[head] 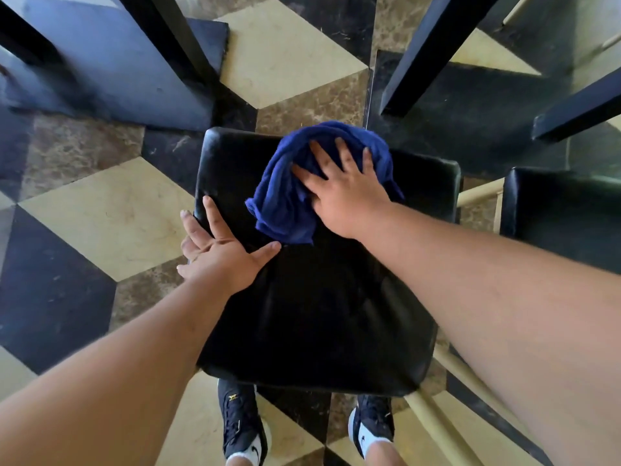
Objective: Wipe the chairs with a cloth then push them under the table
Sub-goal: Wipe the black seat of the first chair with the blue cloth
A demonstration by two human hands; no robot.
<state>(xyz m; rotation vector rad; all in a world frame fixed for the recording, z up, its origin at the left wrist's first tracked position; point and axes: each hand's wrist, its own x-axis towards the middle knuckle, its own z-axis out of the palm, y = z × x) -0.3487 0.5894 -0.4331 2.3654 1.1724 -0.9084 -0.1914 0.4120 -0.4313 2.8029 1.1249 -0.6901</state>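
A chair with a black padded seat point(319, 314) stands right below me. A crumpled blue cloth point(285, 193) lies on the far half of that seat. My right hand point(342, 193) presses flat on the cloth with fingers spread. At the seat's left edge my left hand point(218, 250) grips the cushion, thumb on top and fingers curled over the side. The black seat of a second chair point(564, 210) shows at the right edge.
Dark table legs point(433, 52) and a dark table base point(111, 72) stand on the far side. The floor point(111, 220) is patterned in cream, brown and black tiles. Cream chair rails point(450, 412) run at the lower right. My two shoes point(242, 425) are under the near seat edge.
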